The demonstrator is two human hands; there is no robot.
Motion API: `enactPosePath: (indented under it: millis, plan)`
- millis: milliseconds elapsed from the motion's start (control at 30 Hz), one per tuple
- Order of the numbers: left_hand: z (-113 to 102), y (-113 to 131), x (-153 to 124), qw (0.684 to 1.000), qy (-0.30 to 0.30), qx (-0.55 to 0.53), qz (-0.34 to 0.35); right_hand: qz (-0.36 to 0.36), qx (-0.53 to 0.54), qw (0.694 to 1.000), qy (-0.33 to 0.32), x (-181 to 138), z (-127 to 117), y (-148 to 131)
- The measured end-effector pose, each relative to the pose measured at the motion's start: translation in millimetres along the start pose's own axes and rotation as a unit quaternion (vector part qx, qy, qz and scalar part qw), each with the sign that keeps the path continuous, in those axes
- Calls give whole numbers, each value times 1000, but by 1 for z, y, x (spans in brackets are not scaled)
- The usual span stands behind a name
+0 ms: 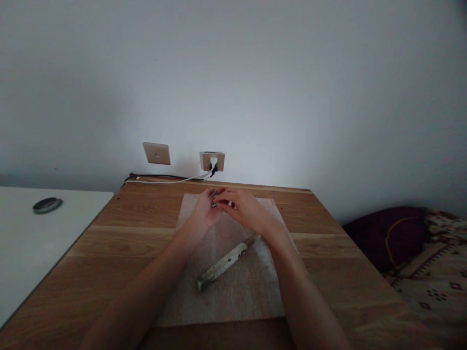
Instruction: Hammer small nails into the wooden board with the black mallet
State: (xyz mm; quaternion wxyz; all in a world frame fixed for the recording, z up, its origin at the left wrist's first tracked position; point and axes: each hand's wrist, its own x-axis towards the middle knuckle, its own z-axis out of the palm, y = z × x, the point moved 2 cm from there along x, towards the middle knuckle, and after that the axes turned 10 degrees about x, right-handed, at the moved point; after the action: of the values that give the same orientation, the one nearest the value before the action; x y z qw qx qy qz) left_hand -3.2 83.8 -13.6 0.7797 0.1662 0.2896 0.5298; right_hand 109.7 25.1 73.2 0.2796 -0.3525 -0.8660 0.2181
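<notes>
My left hand (205, 210) and my right hand (243, 206) meet over the far end of a pale mat (233, 287) on a wooden table (116, 233). Both hands have their fingers pinched together on a small dark, metallic object (214, 200) that is too small to name. A whitish, stained stick-like tool (222, 266) lies diagonally on the mat just below my right wrist, untouched.
A white surface (32, 243) adjoins the table on the left and carries a round dark lid (47, 205). On the wall behind are a switch plate (156, 153) and a socket (212, 161) with a white plug and cables. Patterned bedding (423, 257) lies at right.
</notes>
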Motion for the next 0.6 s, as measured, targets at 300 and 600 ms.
enactPosePath:
  millis: [300,600]
  plan:
    - [5,34,-19,989,106,-103,26,-9,11,997,-82,-7,4,-10]
    - [3,34,-17,987,114,-113,34,1,6,997,-80,-5,6,-10]
